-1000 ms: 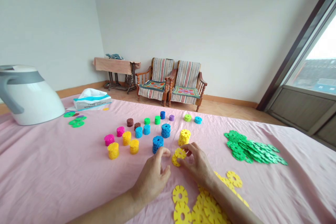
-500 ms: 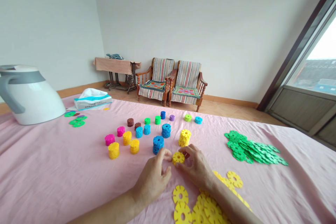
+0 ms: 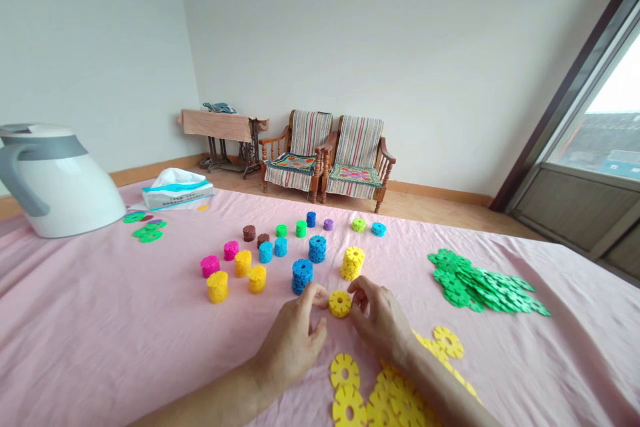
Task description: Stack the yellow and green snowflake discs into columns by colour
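Note:
A short stack of yellow notched plastic discs (image 3: 340, 303) stands on the pink cloth between my hands. Close at its left side is my left hand (image 3: 293, 333), thumb and fingers apart with nothing held. My right hand (image 3: 383, 317) is at the stack's right edge, its fingers bent but parted; whether a fingertip touches the discs is hard to tell. Just beyond rises a taller yellow stack (image 3: 353, 263), and a blue stack (image 3: 303, 276) is behind my left fingertips. Loose yellow discs (image 3: 395, 397) lie spread below, partly hidden by my right forearm.
Short stacks in several colours, such as a yellow-orange stack (image 3: 217, 287), occupy the middle left. A heap of green discs (image 3: 480, 283) lies at right. At left stand a white jug (image 3: 70, 187) and a tissue pack (image 3: 177, 190). Wooden chairs (image 3: 353, 163) stand beyond the table.
My right thumb and fingers have drawn back from the front of the short yellow stack to its right side, so more of it shows. My left hand has hardly moved.

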Demonstrator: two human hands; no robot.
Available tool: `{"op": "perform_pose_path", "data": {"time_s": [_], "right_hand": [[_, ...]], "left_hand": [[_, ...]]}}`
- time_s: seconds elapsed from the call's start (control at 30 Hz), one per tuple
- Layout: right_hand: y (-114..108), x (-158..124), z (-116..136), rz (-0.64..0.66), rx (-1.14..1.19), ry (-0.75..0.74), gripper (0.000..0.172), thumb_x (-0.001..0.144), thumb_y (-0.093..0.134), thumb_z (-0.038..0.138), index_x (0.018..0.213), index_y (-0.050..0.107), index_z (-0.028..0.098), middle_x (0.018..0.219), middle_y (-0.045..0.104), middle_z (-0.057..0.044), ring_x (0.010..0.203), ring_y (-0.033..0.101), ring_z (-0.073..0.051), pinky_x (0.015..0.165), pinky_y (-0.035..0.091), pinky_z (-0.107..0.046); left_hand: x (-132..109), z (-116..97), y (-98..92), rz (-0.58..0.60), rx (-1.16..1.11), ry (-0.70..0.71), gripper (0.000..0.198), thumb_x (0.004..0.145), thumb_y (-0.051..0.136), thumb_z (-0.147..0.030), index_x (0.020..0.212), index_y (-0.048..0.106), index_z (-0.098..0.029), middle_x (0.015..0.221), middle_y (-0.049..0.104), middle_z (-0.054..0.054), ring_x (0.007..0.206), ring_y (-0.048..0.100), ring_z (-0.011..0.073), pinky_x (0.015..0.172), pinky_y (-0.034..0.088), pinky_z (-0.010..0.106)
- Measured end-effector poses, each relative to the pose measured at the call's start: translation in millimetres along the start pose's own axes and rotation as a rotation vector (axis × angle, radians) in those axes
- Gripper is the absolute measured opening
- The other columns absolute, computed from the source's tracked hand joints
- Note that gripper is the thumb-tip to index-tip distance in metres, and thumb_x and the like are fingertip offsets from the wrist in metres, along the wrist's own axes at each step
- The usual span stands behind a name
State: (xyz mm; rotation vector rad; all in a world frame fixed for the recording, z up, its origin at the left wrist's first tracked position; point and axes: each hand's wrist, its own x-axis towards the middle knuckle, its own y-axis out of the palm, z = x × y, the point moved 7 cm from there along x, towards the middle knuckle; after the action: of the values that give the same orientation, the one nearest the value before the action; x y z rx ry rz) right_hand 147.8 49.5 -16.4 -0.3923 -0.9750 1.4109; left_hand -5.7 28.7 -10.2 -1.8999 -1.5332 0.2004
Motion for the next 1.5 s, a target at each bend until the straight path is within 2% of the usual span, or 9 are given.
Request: {"op": "perform_pose_path", "data": {"time_s": [0.43, 0.6, 0.73, 0.9, 1.0, 1.1, 1.27, 1.37, 1.5], "right_hand": [[1, 0, 4, -0.009, 0.043, -0.048, 0.022, 0.068, 0.046, 0.009, 0.083, 0.058, 0.019, 0.064, 0.061, 0.001, 0.059, 0.055, -0.014, 0.058, 0.039, -0.023], [-5, 2, 3, -0.007, 0.103, -0.009, 0.019, 0.070, 0.047, 0.012, 0.083, 0.058, 0.019, 0.063, 0.062, 0.001, 0.057, 0.057, -0.013, 0.056, 0.041, -0.023], [-23, 7, -5, -0.069, 0.103, 0.039, 0.014, 0.074, 0.045, 0.016, 0.077, 0.058, 0.019, 0.063, 0.063, 0.000, 0.058, 0.058, -0.014, 0.056, 0.042, -0.023], [-52, -3, -40, -0.085, -0.101, 0.045, 0.019, 0.073, 0.046, 0.015, 0.081, 0.063, 0.017, 0.073, 0.066, -0.004, 0.070, 0.060, -0.018, 0.067, 0.045, -0.029], [-73, -24, -62, 0.001, -0.255, 0.035, 0.032, 0.066, 0.052, 0.013, 0.095, 0.065, 0.018, 0.091, 0.067, -0.008, 0.089, 0.060, -0.023, 0.083, 0.044, -0.039], [-91, -46, -80, 0.168, -0.284, 0.089, 0.052, 0.056, 0.053, 0.004, 0.103, 0.064, 0.021, 0.104, 0.065, -0.009, 0.103, 0.057, -0.025, 0.091, 0.041, -0.041], [-107, -65, -90, 0.243, -0.231, 0.140, 0.055, 0.051, 0.059, 0.004, 0.103, 0.064, 0.022, 0.108, 0.064, -0.011, 0.111, 0.053, -0.029, 0.094, 0.041, -0.040], [-100, -65, -84, 0.276, -0.179, 0.156, 0.053, 0.054, 0.059, 0.005, 0.104, 0.063, 0.023, 0.102, 0.064, -0.009, 0.096, 0.060, -0.025, 0.080, 0.047, -0.034], [-83, -57, -59, 0.316, -0.145, 0.140, 0.045, 0.059, 0.057, 0.006, 0.101, 0.061, 0.021, 0.092, 0.060, -0.006, 0.076, 0.060, -0.017, 0.069, 0.047, -0.028]], "left_hand": [[1, -1, -0.9, -0.015, 0.037, 0.006, 0.037, 0.071, 0.045, -0.001, 0.100, 0.049, -0.023, 0.103, 0.065, 0.002, 0.099, 0.062, 0.0208, 0.078, 0.050, 0.030], [-1, -5, -2.1, -0.040, 0.078, 0.040, 0.031, 0.075, 0.045, -0.004, 0.099, 0.048, -0.022, 0.101, 0.063, 0.003, 0.074, 0.062, 0.0156, 0.066, 0.049, 0.027], [-6, -22, -0.1, 0.011, 0.100, 0.168, 0.023, 0.080, 0.045, -0.010, 0.100, 0.048, -0.020, 0.085, 0.060, 0.001, 0.055, 0.053, 0.0102, 0.058, 0.045, 0.024], [-19, -53, 8.3, 0.149, 0.123, 0.408, 0.011, 0.083, 0.044, -0.011, 0.080, 0.052, -0.019, 0.074, 0.053, 0.001, 0.066, 0.052, 0.0132, 0.062, 0.043, 0.024], [-24, -60, 15.7, 0.221, 0.153, 0.474, 0.011, 0.084, 0.046, -0.013, 0.082, 0.056, -0.018, 0.082, 0.056, 0.004, 0.079, 0.054, 0.0166, 0.072, 0.044, 0.027], [-23, -57, 17.7, 0.214, 0.174, 0.458, 0.016, 0.085, 0.043, -0.012, 0.082, 0.057, -0.018, 0.083, 0.057, 0.005, 0.079, 0.054, 0.0170, 0.072, 0.044, 0.027], [-18, -52, 10.8, 0.158, 0.171, 0.414, 0.016, 0.083, 0.043, -0.011, 0.080, 0.057, -0.018, 0.079, 0.057, 0.004, 0.076, 0.054, 0.0168, 0.070, 0.044, 0.027], [-21, -59, 12.2, 0.234, 0.140, 0.492, 0.009, 0.081, 0.052, -0.020, 0.087, 0.059, -0.018, 0.084, 0.060, 0.005, 0.081, 0.055, 0.0192, 0.076, 0.045, 0.030], [-34, -74, 22.2, 0.417, 0.124, 0.674, 0.037, 0.074, 0.066, -0.042, 0.102, 0.059, -0.020, 0.100, 0.063, 0.008, 0.089, 0.056, 0.0240, 0.088, 0.043, 0.038]]}}
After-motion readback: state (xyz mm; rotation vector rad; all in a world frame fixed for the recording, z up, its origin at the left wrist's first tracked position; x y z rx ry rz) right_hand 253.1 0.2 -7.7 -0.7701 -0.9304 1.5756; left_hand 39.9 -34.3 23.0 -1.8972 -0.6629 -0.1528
